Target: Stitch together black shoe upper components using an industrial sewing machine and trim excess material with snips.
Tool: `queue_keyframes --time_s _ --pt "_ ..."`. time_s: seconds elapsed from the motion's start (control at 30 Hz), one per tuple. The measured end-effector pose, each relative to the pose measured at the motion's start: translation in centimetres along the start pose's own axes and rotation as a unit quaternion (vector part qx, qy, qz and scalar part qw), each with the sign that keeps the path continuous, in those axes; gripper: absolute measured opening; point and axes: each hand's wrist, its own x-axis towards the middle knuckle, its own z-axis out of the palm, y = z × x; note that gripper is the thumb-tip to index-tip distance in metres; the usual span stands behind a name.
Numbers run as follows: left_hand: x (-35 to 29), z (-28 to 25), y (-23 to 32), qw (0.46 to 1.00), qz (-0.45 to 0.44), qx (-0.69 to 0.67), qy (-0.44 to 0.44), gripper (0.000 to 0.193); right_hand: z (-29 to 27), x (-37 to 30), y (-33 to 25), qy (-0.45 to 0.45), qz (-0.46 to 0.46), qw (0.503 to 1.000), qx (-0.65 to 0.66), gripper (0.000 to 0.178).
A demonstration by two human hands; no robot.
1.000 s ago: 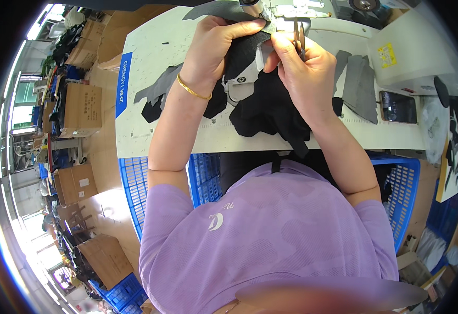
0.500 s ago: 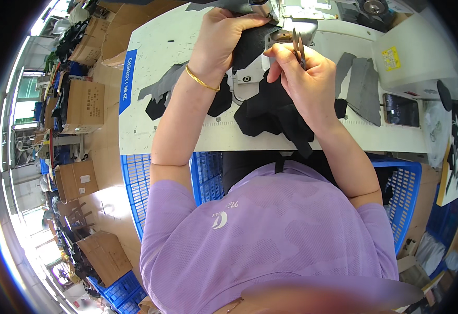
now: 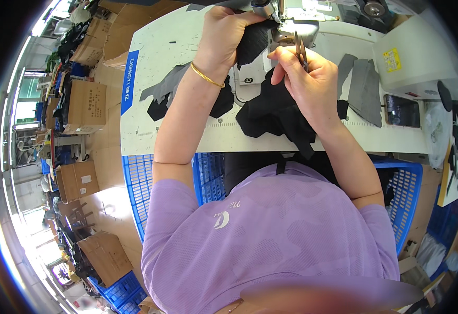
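At the sewing machine (image 3: 292, 32), my left hand (image 3: 222, 37) is closed on a black fabric piece (image 3: 252, 44), its thumb reaching toward the presser area. A gold bangle circles that wrist. My right hand (image 3: 307, 73) grips small dark scissors (image 3: 300, 51), blades pointing away from me, just right of the machine's lit sewing area. Its index finger and thumb sit close to the machine's front. Below, between my forearms, a heap of black fabric pieces (image 3: 276, 112) hangs partly over the table's near edge. The fabric's edge under the needle is hidden.
Grey fabric pieces (image 3: 364, 91) lie on the white table (image 3: 187, 137) to the right, beside a phone (image 3: 401, 111) and a whitish plastic bin (image 3: 420, 57). More grey fabric (image 3: 165, 86) lies left. Blue baskets (image 3: 137, 178) stand below the table edge; cardboard boxes (image 3: 85, 107) are at far left.
The view has shifted very slightly. My left hand and the black fabric it holds have barely moved; my right hand keeps the scissors in nearly the same place.
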Motion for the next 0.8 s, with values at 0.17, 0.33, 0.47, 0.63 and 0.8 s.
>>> queue_keyframes --time_s 0.17,0.33,0.47,0.63,0.8 --pt "0.0 0.1 -0.2 0.999 0.014 -0.030 0.004 0.016 -0.2 0.0 0.3 0.001 -0.005 1.000 -0.005 0.025" --pt "-0.2 0.3 0.3 1.000 0.004 -0.023 -0.002 0.016 -0.4 0.0 0.2 0.000 0.002 1.000 0.001 0.024" --pt "0.0 0.0 -0.3 0.999 0.030 -0.032 -0.022 0.017 -0.5 0.0 0.2 0.000 0.006 1.000 -0.006 0.024" --pt "-0.1 -0.7 -0.1 0.996 -0.052 -0.070 0.001 0.014 -1.2 -0.3 0.3 -0.037 0.029 0.998 0.049 0.028" --pt "-0.1 -1.2 -0.5 0.991 -0.103 -0.088 -0.008 0.014 -0.9 -1.0 1.2 -0.031 -0.001 0.998 0.053 0.034"
